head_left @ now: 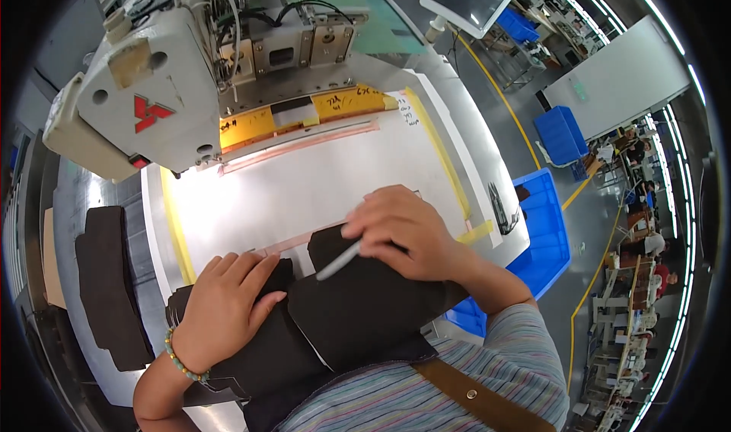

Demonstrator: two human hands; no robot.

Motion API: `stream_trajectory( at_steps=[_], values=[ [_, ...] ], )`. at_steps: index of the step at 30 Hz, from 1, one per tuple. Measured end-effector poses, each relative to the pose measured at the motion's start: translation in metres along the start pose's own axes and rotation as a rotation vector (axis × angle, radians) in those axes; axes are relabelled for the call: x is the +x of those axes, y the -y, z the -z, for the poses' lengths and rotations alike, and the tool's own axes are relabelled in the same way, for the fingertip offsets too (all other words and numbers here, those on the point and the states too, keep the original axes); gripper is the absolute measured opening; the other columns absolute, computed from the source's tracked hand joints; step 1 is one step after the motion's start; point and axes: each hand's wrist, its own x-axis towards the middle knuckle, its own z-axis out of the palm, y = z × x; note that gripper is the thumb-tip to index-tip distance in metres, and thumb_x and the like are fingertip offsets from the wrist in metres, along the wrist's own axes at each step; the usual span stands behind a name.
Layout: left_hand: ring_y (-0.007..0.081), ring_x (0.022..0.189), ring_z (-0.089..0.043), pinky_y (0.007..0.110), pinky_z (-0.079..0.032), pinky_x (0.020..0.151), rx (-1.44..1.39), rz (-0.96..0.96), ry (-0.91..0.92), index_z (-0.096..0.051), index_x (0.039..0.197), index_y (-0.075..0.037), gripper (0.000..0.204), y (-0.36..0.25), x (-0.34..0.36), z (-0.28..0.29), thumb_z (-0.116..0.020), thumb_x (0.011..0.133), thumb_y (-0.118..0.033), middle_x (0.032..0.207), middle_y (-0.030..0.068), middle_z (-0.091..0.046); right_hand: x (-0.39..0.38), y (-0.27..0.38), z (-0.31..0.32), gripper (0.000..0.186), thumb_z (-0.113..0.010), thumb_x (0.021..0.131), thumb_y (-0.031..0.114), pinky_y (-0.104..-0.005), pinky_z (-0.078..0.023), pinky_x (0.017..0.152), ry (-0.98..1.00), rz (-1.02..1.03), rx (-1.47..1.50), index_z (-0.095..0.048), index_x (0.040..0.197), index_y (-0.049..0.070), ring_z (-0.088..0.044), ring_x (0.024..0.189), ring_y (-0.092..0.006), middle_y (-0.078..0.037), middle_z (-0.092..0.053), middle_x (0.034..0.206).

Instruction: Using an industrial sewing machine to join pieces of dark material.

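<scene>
The left hand [225, 302] lies flat and open on the dark fabric [358, 310] at the near edge of the metal table [304, 181]. The right hand [400, 230] presses the same fabric, fingers curled around a grey pen [339, 261]. The layers may slip apart if the pressure is uneven. A sewing machine [152, 89] stands behind, blue bins [544, 226] on the workshop floor.
</scene>
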Motion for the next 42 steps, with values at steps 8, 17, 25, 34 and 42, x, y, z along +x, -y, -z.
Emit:
stream_trajectory(
  at_steps=[8, 17, 25, 34, 42],
  values=[
    [0.0325, 0.099, -0.065, 0.042, -0.052, 0.088, 0.007, -0.003, -0.009, -0.064, 0.139, 0.001, 0.051, 0.003, -0.003, 0.001, -0.076, 0.097, -0.027, 0.122, 0.0155, -0.069, 0.000, 0.006, 0.084, 0.013, -0.074, 0.098, -0.001, -0.0262, -0.054, 0.085, -0.475, -0.319, 0.330, -0.069, 0.110, 0.003, -0.067, 0.096, -0.0075, -0.003, -0.075, 0.107],
    [0.0404, 0.129, -0.063, 0.047, -0.050, 0.108, -0.012, -0.033, -0.003, -0.059, 0.147, 0.000, 0.057, -0.001, 0.005, 0.023, -0.076, 0.096, -0.017, 0.150, 0.0195, -0.062, -0.051, -0.240, 0.109, 0.022, -0.072, 0.101, 0.010, -0.0249, -0.053, 0.084, -0.203, -1.013, 0.107, -0.076, 0.120, 0.000, -0.069, 0.094, -0.0071, -0.001, -0.077, 0.100],
    [0.0414, 0.142, -0.057, 0.049, -0.048, 0.117, 0.067, -0.195, 0.039, -0.056, 0.148, 0.005, 0.052, 0.011, 0.075, -0.001, -0.070, 0.101, -0.013, 0.155, 0.0222, -0.058, 0.079, -0.287, 0.029, 0.022, -0.072, 0.101, 0.014, -0.0328, -0.056, 0.086, -0.162, -0.556, -0.080, -0.078, 0.116, -0.001, -0.073, 0.094, -0.0176, -0.011, -0.081, 0.100],
    [0.0463, 0.157, -0.036, 0.050, -0.031, 0.132, 0.334, -0.204, 0.018, -0.038, 0.162, 0.006, 0.076, 0.083, 0.153, -0.057, -0.057, 0.110, -0.046, 0.168, 0.0314, -0.036, 0.084, -0.268, 0.028, 0.030, -0.061, 0.110, 0.018, -0.0290, -0.052, 0.101, -0.252, -0.594, 0.154, -0.071, 0.136, 0.005, -0.067, 0.111, -0.0151, -0.004, -0.076, 0.121],
    [0.0532, 0.148, -0.046, 0.054, -0.035, 0.128, 0.487, -0.048, 0.032, -0.043, 0.158, 0.003, 0.076, 0.061, 0.140, -0.056, -0.056, 0.109, -0.053, 0.162, 0.0394, -0.040, 0.000, -0.158, 0.034, 0.030, -0.062, 0.108, 0.010, -0.0366, -0.052, 0.108, -0.149, -0.396, -0.160, -0.072, 0.136, 0.007, -0.068, 0.126, -0.0266, -0.012, -0.071, 0.139]
  ],
)
